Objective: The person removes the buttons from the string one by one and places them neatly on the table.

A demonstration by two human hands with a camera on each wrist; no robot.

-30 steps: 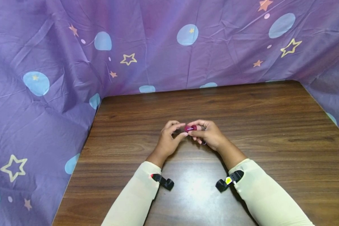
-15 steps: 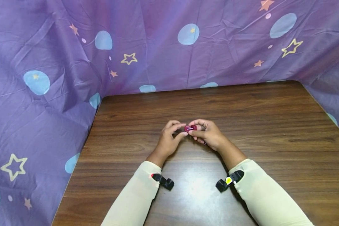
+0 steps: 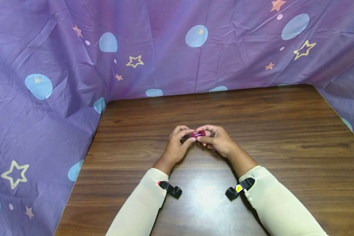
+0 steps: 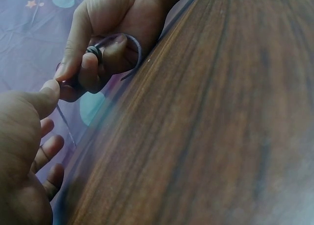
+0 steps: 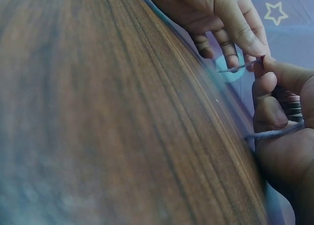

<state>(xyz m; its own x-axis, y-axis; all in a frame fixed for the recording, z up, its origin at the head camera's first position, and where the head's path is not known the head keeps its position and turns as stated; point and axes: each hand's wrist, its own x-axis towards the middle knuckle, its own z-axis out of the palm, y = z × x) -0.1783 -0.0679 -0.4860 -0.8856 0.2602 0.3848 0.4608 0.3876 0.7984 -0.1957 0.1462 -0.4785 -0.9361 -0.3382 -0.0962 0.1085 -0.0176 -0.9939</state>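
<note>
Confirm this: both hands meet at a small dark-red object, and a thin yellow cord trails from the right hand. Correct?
Only "yellow" is wrong: the right wrist view shows a thin purple cord trailing from the right hand. The left hand meets it at the small dark-red object.

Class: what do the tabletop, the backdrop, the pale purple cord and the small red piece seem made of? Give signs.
Tabletop: wood or wood-look laminate, satin; streaked grain, soft glare.
Backdrop: printed fabric, faint sheen; creases, hanging folds.
Cord: probably yarn or thread, matt; bends softly.
Red piece: too small to tell.
</note>
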